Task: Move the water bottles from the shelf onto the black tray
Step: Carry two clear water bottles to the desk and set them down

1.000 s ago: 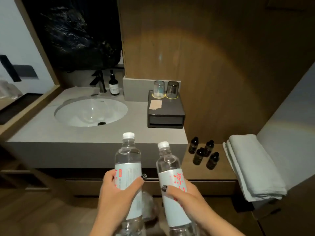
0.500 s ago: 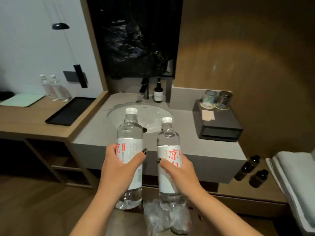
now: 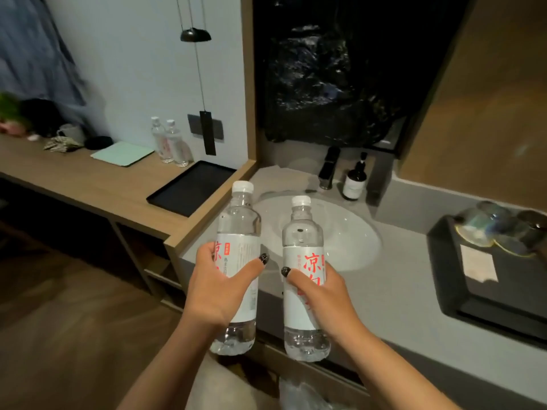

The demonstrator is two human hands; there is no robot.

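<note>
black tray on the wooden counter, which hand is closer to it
Left. The left hand, gripping a water bottle, is below and just right of the black tray. The right hand, gripping the other bottle, is farther right, before the sink.

Both forearms forward, left hand (image 3: 217, 287) and right hand (image 3: 324, 294) each in a wrapped grip

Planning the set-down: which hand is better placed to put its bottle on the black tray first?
Left, probably. The left hand and its bottle are on the side of the black tray; the right hand holds its bottle over the sink, farther away.
</note>
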